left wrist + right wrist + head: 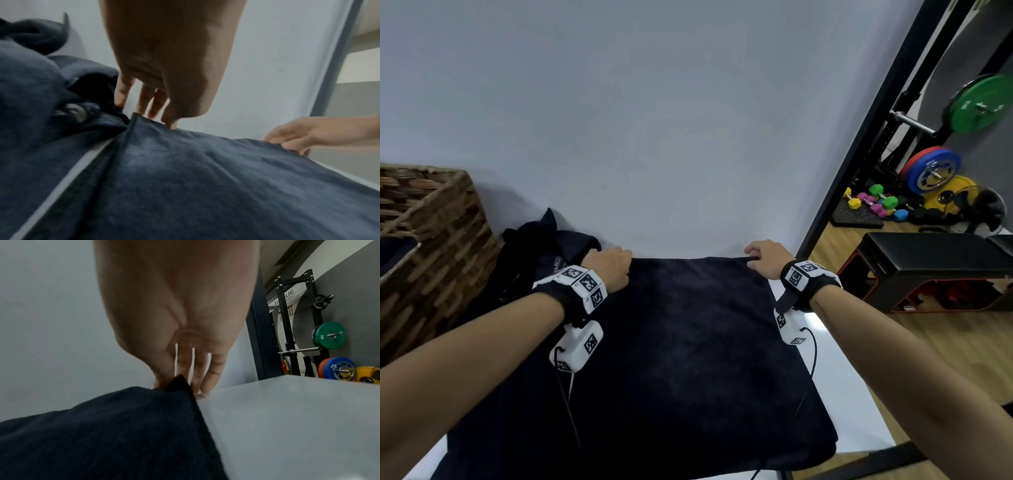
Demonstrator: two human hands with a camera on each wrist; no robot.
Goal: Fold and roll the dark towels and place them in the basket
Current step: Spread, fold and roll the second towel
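Towel (688, 349) lies spread flat on the white table (835, 383), dark and nearly square, its near edge hanging over the table's front. Every place below is taken from this towel. At its far left corner the left hand (608, 265) has thumb and fingers closed on the hem; the left wrist view shows the fingertips (171, 125) meeting at the fabric edge, so it is pinching cloth. At the far right corner the right hand (765, 257) does the same: the right wrist view shows a small peak of cloth lifted between thumb and fingers (207, 382), the rest of the fingers resting down toward the table. Gripping both far corners at once most likely serves to keep the edge straight, either to square the towel up or to carry that edge toward the near side for a first fold. Just left of the towel sits a crumpled heap of dark towels (541, 253), apparently waiting their turn. Further left stands the wicker basket (445, 233), with something dark showing inside, though I cannot tell what. Rolling has not yet begun on this towel.
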